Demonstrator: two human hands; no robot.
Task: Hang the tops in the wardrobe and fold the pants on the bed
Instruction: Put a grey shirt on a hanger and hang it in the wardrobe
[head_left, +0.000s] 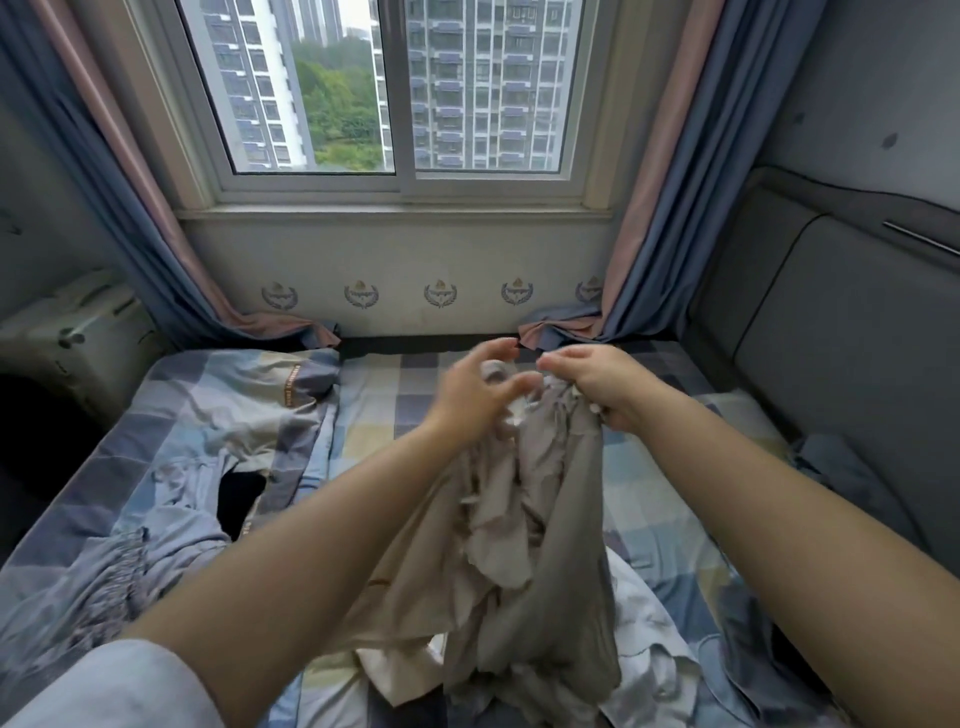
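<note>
A crumpled beige-grey garment (524, 525) hangs bunched in front of me above the checked bed (374, 395). My right hand (592, 387) is closed on its top edge and holds it up. My left hand (480, 392) is blurred, with fingers spread at the top of the cloth; whether it grips the fabric I cannot tell. The garment's lower end rests on a white piece of clothing (649, 639) lying on the bed. Whether the held garment is a top or pants is not clear.
A rumpled checked quilt (218, 415) covers the bed's left side, with a grey-blue garment (98, 587) on it. More blue clothing (841, 483) lies at the right by the grey padded headboard (831, 338). Ahead are the window wall and curtains (639, 249); a pale suitcase (72, 332) stands at left.
</note>
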